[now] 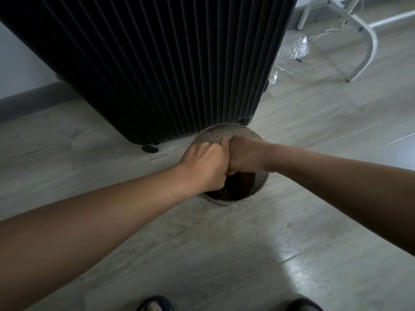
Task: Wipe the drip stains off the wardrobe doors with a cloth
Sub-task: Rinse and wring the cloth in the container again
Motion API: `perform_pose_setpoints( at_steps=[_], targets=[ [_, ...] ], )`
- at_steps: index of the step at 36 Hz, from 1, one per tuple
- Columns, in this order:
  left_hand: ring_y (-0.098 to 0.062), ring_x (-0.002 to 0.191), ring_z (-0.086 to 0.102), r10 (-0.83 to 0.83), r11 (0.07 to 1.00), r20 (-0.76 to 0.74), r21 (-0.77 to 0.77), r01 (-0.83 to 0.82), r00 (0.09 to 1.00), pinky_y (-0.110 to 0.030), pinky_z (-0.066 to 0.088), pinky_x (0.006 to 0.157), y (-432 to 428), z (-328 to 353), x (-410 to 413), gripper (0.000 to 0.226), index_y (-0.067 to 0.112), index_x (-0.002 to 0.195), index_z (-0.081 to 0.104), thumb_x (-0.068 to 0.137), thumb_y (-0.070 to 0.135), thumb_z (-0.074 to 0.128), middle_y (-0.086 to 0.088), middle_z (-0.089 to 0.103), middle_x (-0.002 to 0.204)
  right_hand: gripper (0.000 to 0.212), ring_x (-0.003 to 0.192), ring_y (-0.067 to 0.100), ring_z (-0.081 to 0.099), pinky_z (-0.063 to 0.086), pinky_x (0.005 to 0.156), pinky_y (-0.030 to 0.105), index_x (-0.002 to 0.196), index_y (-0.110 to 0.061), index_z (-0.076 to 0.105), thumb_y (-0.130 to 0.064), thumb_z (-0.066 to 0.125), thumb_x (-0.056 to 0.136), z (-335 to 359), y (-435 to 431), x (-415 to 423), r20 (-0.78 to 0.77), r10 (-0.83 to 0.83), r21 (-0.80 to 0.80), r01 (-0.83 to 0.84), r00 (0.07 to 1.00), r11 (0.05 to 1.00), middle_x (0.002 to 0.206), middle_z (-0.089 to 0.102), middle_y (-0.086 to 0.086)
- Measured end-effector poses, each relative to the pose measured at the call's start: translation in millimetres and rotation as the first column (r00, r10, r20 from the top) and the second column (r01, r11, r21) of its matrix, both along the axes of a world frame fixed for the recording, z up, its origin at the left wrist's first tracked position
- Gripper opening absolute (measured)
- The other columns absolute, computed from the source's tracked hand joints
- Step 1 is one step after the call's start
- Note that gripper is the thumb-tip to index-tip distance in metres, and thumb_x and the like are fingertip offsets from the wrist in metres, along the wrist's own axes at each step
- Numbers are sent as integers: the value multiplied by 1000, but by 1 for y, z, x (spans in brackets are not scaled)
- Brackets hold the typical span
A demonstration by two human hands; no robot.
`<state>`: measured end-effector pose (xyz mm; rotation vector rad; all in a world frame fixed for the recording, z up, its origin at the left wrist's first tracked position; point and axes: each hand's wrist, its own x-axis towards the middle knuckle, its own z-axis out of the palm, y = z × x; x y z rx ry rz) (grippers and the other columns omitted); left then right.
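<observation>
The wardrobe point(157, 63) is black with ribbed vertical slats and stands on the floor ahead of me; no drip stains show on it in this dim light. In front of its lower right corner sits a round grey bucket point(215, 132), speckled inside. My left hand point(206, 167) and my right hand point(244, 153) are clenched fist against fist over the bucket. A dark wet cloth point(238, 184) shows just beneath them, and both hands grip it. Most of the cloth is hidden inside the fists.
A small round black foot point(150, 148) sticks out under the wardrobe's base. White tubular furniture legs point(368, 41) and crumpled clear plastic point(296, 48) lie at the right rear. Grey wood-look floor, wet and shiny at lower right. My slippered feet point(155, 304) are at the bottom edge.
</observation>
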<state>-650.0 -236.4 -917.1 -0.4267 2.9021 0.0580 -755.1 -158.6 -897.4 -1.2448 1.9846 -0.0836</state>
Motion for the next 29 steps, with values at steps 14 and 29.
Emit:
perform_pose_setpoints(
  at_steps=[14,29],
  targets=[
    [-29,96,69,-107,992,44,-64,110,993,-37,39,68,-15,-15,-7,22,14,103,67,99,12,45,-7,71,101,23,75,27,57,47,68,33,78,-25,54,-32,34,71,-46,0,5,-125,-157,-100,145,980,984,83,60,6],
    [-29,88,68,-155,988,33,1,155,987,-36,38,66,-17,-22,-6,19,11,101,67,95,9,48,-8,71,97,14,76,26,60,56,72,36,80,-26,58,-26,44,78,-47,4,5,-107,-167,-96,157,980,983,80,59,3]
  ],
)
